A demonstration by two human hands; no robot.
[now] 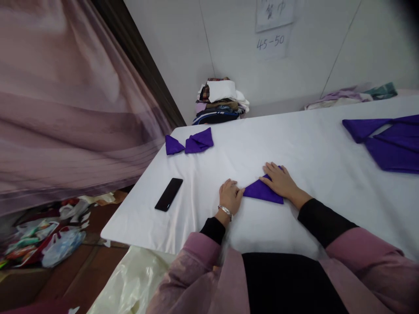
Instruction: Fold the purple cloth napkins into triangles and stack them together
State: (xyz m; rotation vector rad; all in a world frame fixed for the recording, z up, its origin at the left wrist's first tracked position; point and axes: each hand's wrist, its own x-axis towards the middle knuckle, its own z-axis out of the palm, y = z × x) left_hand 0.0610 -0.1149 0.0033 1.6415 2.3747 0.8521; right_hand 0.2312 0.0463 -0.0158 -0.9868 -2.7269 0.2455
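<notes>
A purple cloth napkin (263, 192), folded into a triangle, lies on the white-covered table in front of me. My right hand (277, 179) rests flat over its upper right part, fingers stretched out, covering some of the cloth. At the napkin's pointed left corner is my left hand (231, 195), its fingers bent and close together, thumb and finger on the tip. A bracelet (225, 212) circles my left wrist. Two more folded purple pieces, a small one (173, 145) and a larger one (199, 141), lie towards the far left corner.
A black phone (169, 194) lies on the table's left side. More purple cloth (393, 146) is at the right. Behind the table's far edge is a stack of folded clothes (222, 102). A pink curtain (72, 96) hangs at left, above plastic bags (62, 246).
</notes>
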